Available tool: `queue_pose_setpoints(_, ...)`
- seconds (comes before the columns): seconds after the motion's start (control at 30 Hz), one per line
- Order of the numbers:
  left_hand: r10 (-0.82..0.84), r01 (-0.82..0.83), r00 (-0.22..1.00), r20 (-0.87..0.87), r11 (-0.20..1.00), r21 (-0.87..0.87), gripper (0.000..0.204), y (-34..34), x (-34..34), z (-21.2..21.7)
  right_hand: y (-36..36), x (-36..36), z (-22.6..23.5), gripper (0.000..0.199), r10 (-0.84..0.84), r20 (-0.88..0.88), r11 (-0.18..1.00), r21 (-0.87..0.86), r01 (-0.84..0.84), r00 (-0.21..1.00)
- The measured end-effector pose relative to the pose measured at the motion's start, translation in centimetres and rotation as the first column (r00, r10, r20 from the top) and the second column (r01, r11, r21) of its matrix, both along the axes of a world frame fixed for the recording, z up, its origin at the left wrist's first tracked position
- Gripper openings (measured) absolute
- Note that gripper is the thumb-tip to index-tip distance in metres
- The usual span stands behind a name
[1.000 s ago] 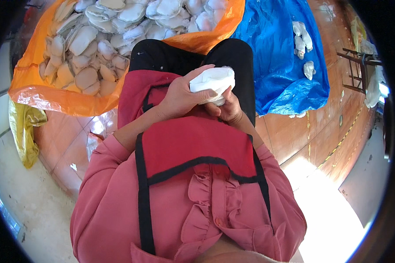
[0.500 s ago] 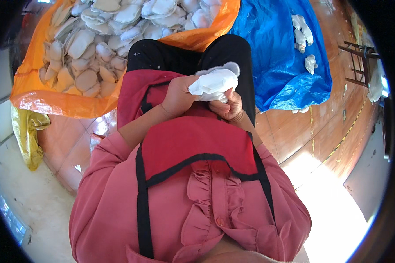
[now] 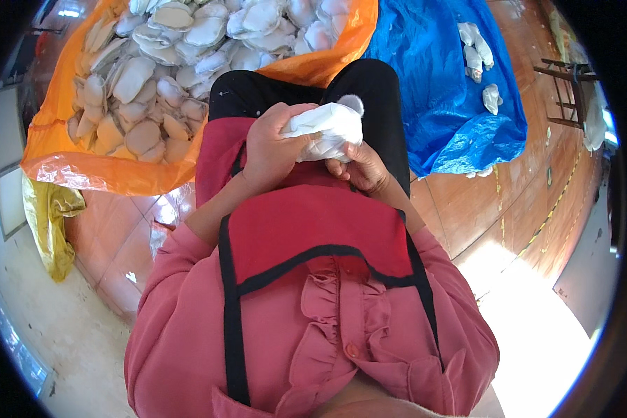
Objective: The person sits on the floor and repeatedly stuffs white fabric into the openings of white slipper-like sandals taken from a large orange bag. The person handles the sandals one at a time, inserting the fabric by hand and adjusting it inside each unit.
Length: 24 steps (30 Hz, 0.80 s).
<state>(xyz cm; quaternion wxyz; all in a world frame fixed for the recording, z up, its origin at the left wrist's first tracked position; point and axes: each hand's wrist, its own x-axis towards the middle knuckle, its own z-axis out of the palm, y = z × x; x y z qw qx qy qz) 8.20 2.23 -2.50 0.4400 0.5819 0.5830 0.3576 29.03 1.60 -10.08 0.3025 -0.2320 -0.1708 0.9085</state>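
Note:
Above my lap I hold a white fabric plush piece (image 3: 327, 129), soft and crumpled, with a small fuzzy grey round tip sticking out at its far end. My left hand (image 3: 272, 145) grips its left side, the fingers partly hidden behind the cloth. At the lower right, my right hand (image 3: 364, 166) pinches the piece between thumb and curled fingers. Ahead to the left, an orange sheet (image 3: 111, 173) bears a heap of flat rounded white and grey fabric pieces (image 3: 205, 35). Several white pieces (image 3: 476, 52) lie apart on a blue sheet (image 3: 425, 90) ahead to the right.
A yellow plastic bag (image 3: 49, 223) lies on the tiled floor (image 3: 460, 209) at the left. A dark rack (image 3: 571, 90) stands at the far right. Bright sunlight falls on the floor at the lower right. My red apron (image 3: 313, 230) covers my lap.
Both hands and the plush piece have shifted a little left. My left hand has moved further up around the cloth, and less of the grey fuzzy tip shows.

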Motion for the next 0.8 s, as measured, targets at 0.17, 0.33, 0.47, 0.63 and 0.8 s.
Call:
queue_pose_setpoints(0.17, 0.075, -0.055, 0.994, -0.074, 0.969, 0.240, 0.036, -0.3, -1.6, 2.2, 0.0, -1.6, 0.7, 0.023, -0.252, 0.272, 0.960, -0.048, 0.275, 0.929)
queue_pose_setpoints(0.33, 0.138, 0.003, 0.949, -0.283, 0.895, 0.446, 0.029, -0.2, -3.1, 2.4, 1.2, -2.4, 1.4, 0.007, -0.517, 0.524, 0.846, 0.196, 0.495, 0.677)
queue_pose_setpoints(0.47, 0.134, 0.045, 0.920, -0.367, 0.897, 0.439, 0.029, -0.1, -3.6, 1.3, 2.5, -3.9, 5.9, 0.009, -0.605, 0.265, 0.705, 0.616, 0.351, 0.751)
queue_pose_setpoints(0.63, 0.113, 0.054, 0.919, -0.377, 0.913, 0.405, 0.031, -0.5, -3.6, 0.7, 4.3, -4.6, 7.6, 0.011, -0.583, 0.351, 0.370, 0.918, -0.146, 0.733)
queue_pose_setpoints(0.8, 0.130, 0.027, 0.925, -0.357, 0.914, 0.404, 0.031, -0.5, -3.5, 1.0, 4.7, -5.1, 7.7, 0.016, -0.632, 0.454, 0.323, 0.891, -0.318, 0.628)
